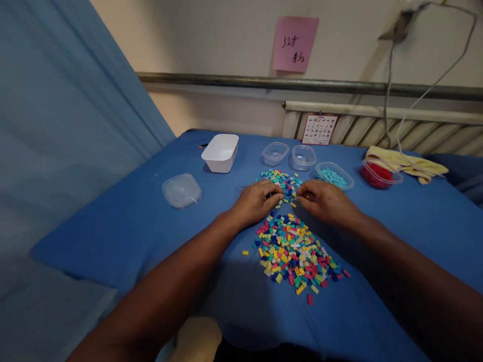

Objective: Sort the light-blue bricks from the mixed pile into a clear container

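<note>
Small toy building bricks of many colours lie in two heaps on a blue cloth. The larger brick heap (292, 249) spreads closest to me; a smaller brick heap (279, 178) is just beyond it. My left hand (258, 201) rests at the left edge of the smaller heap, fingers curled with thumb and fingertips close together. Across from it, my right hand (324, 201) is curled the same way, its fingertips at that heap's right side. Whatever either hand pinches is too small or hidden to make out.
Behind the heaps stand a white tub (220, 156), two clear containers, a container of light-blue bricks (332, 177) and one of red pieces (377, 175). A clear lid (181, 191) lies left, a yellow cloth (409, 163) right. A curtain (75, 100) hangs at the left.
</note>
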`<state>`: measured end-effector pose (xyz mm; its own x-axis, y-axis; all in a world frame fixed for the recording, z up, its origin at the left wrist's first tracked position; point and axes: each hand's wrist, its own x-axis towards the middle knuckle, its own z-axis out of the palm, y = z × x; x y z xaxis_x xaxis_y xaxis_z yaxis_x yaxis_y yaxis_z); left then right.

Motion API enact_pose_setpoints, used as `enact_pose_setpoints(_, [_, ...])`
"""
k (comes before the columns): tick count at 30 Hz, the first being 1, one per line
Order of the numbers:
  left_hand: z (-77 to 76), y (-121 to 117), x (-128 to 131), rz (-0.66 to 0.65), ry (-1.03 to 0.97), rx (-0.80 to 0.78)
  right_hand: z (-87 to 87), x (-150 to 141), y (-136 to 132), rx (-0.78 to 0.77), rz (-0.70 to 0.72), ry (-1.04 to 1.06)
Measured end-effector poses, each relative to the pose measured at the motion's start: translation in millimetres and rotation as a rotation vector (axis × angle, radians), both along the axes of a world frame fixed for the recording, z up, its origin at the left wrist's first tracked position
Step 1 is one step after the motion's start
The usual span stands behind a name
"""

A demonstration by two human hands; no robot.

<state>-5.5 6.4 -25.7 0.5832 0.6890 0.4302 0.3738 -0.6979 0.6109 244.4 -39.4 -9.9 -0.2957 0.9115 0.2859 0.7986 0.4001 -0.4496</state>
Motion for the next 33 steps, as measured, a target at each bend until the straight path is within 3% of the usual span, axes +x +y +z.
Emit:
enact_pose_setpoints(4, [-1.1,-10.3,11.4,-0.07,-0.286,-0.33,1.9,1.5,-18.3,0.025,-0.019,0.365])
enact_pose_setpoints(7, [-2.2,-13.9,14.3,-0.09,-0.312,-0.386,2.0,14.5,-18.1,0.128,-0.119,0.468])
enact_pose_setpoints(10, [-2.3,-10.8,10.7,-0.031,-0.248,-0.298,0.1,45.6,-1.6,0.287,-0.309,0.456])
enact_pose_setpoints(15, [0.0,-2.6,1.2,-0.005,-0.061,-0.061,-8.6,80.5,14.1,0.375,-0.36,0.346])
enact_pose_setpoints(20, [18.1,2.0,8.5,0.024,0.119,0.03,-20.6,51.6,-9.1,0.352,-0.187,0.27])
enact_pose_setpoints(23, [33.0,5.2,25.2,-0.025,0.404,0.106,-30.0,33.0,-19.8,0.267,-0.028,0.215])
enact_pose_setpoints(27, [39.0,7.6,44.6,-0.059,0.724,0.217,-37.6,28.0,-21.7,0.231,0.017,0.209])
enact_pose_setpoints(30, [34.1,6.8,47.9,-0.028,0.628,0.173,-36.4,29.3,-20.5,0.24,0.01,0.268])
enact_pose_setpoints(33, [28.9,2.1,46.6,-0.044,0.252,-0.152,-35.2,23.7,-20.3,0.23,0.002,0.401])
